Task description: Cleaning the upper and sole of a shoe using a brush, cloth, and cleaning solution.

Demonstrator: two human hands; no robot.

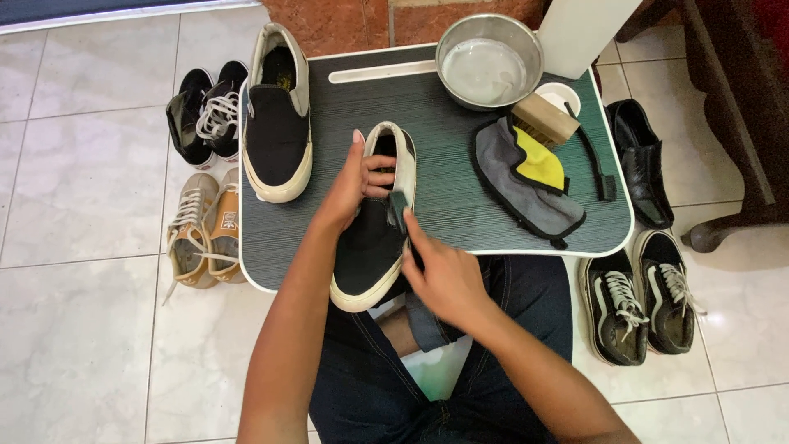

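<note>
A black slip-on shoe (368, 247) with a cream sole lies on the front edge of the dark lap table (460, 197). My left hand (352, 182) grips it at the heel opening, fingers inside the collar. My right hand (444, 275) holds a small dark brush (399, 207) against the shoe's right side. The matching black slip-on (278, 123) rests at the table's left edge.
A metal bowl of water (489, 62), a wooden brush (544, 119), a thin black brush (593, 160) and a grey and yellow cloth (526, 177) sit on the table's right. Pairs of shoes stand on the tiled floor: black (204, 111) and tan (201, 230) left, black (645, 300) right.
</note>
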